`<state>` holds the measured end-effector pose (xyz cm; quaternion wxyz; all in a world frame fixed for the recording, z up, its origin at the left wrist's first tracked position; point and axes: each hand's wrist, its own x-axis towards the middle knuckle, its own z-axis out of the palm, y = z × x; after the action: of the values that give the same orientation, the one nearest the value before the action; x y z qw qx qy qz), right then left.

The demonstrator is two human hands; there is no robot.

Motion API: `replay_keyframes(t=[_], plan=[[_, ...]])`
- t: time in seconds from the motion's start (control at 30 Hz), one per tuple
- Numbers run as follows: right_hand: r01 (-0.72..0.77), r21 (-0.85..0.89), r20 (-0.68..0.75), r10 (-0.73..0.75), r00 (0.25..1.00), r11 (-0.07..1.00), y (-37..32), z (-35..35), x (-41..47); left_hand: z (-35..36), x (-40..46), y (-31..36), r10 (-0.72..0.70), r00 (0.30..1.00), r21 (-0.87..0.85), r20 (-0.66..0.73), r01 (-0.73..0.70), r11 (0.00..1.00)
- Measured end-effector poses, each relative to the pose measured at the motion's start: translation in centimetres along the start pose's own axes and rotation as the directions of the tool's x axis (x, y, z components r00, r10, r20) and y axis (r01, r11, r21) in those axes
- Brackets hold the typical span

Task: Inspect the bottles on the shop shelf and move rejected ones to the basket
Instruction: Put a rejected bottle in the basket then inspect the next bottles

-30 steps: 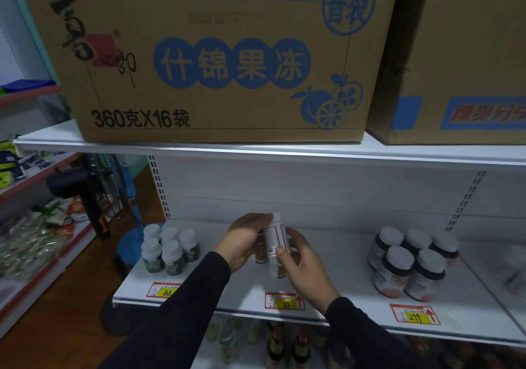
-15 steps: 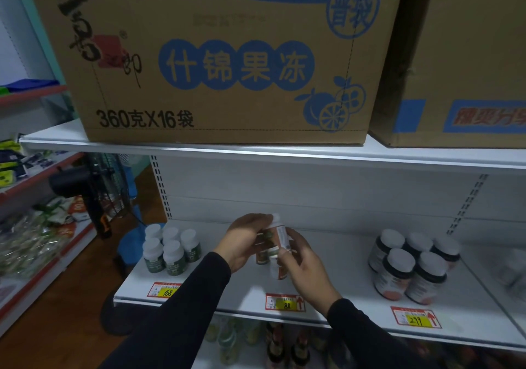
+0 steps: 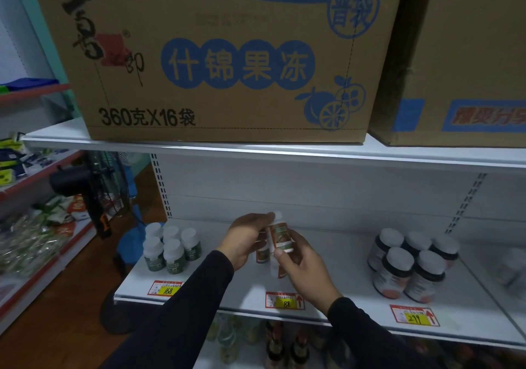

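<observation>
A small white-capped bottle [image 3: 281, 235] with a brown and green label is held above the white shelf [image 3: 327, 292], tilted a little. My left hand [image 3: 246, 239] grips its cap end and my right hand [image 3: 303, 269] grips its lower end. Behind my hands, partly hidden, two more small brown-labelled bottles [image 3: 262, 253] stand on the shelf. Several green-labelled bottles [image 3: 170, 247] stand at the shelf's left. At the right stand several larger dark jars [image 3: 412, 263] with white lids. No basket is in view.
Two big cardboard boxes [image 3: 222, 55] sit on the upper shelf just above. Price tags [image 3: 284, 300] line the shelf's front edge. More bottles [image 3: 276, 343] stand on the shelf below. A black fan [image 3: 94, 189] and another rack with packets are at the left.
The bottle has been turned in my hands: the white side of its label faced me before, now the brown and green picture side does. The camera view shifted slightly.
</observation>
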<state>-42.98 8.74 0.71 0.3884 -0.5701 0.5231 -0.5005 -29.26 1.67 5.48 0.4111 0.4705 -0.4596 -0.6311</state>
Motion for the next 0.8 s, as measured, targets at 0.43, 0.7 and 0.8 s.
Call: replay_keyframes(t=[0.43, 0.7, 0.8], plan=[[0.089, -0.017, 0.005, -0.089, 0.996, 0.996, -1.0, 0.3, 0.2, 0.1, 0.3, 0.0, -0.235, 0.968, -0.088, -0.090, 0.227, 0.970], [0.087, -0.018, 0.018, -0.086, 0.996, 0.996, -0.7, 0.4, 0.2, -0.5, 0.1, -0.1, -0.221, 0.973, -0.104, -0.062, 0.214, 0.971], [0.042, -0.029, 0.022, -0.041, 0.999, 0.999, -0.2, 0.2, 0.3, -0.9, 0.2, 0.2, -0.094, 0.995, -0.042, -0.015, 0.093, 0.995]])
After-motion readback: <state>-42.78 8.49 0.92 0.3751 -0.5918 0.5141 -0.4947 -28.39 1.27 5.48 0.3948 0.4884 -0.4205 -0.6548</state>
